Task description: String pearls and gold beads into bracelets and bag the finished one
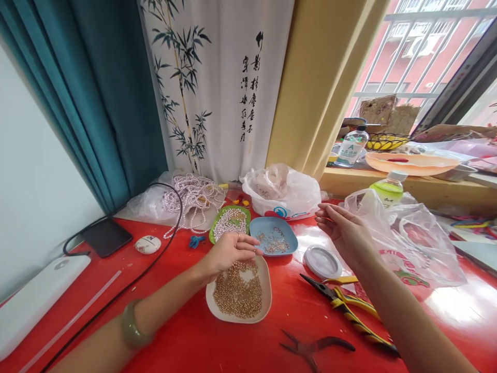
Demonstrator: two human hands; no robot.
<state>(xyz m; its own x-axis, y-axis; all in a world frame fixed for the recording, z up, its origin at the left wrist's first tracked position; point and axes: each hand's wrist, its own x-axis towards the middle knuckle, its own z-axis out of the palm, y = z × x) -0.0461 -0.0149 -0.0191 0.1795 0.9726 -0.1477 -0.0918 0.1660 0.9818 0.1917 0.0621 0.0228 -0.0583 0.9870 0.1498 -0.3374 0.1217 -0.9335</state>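
Observation:
My left hand (233, 248), with a green bangle (134, 325) on its forearm, hovers over the upper edge of a cream dish (267, 295) of gold beads (237, 295). Its fingers are pressed together; whatever may be between them is too small to make out. My right hand (341, 228) is raised to the right of a blue dish (277, 228) with small metallic bits in it. Thumb and fingertips pinch together there, and anything they hold cannot be made out. Behind my left hand lies a green dish (213, 234) of pale pearly beads (229, 221).
Yellow-and-black pliers (345, 305) and smaller dark pliers (310, 346) lie on the red table (174, 331). A round white lid (323, 261) sits near a plastic bag (427, 248). Bead strands (194, 194) are heaped at the back. A black cable (155, 259) crosses the left side.

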